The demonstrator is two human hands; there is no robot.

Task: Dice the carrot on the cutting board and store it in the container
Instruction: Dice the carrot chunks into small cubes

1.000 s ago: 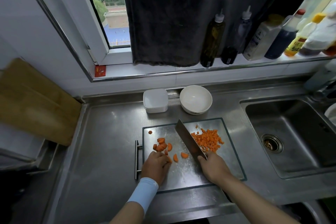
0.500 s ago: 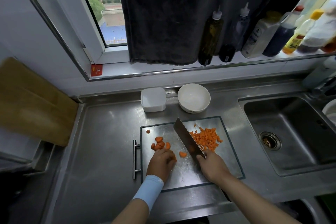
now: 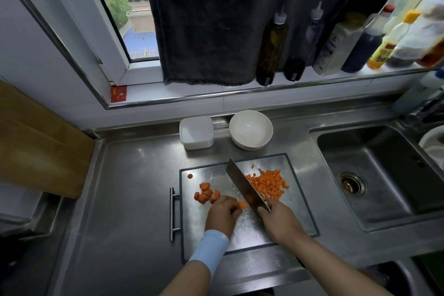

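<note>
Now the right hand (image 3: 280, 222) grips the cleaver (image 3: 245, 187), its blade slanting across the cutting board (image 3: 295, 211) between a heap of diced carrot (image 3: 266, 184) on the right and coarser carrot chunks (image 3: 205, 193) on the left. The left hand (image 3: 222, 216) curls its fingers over what looks like one carrot piece (image 3: 242, 204) just beside the blade. Beyond the board stands the white container (image 3: 196, 132), near a white bowl (image 3: 250, 128).

Orange carrot dice (image 3: 268, 184), white container (image 3: 196, 132)
</note>
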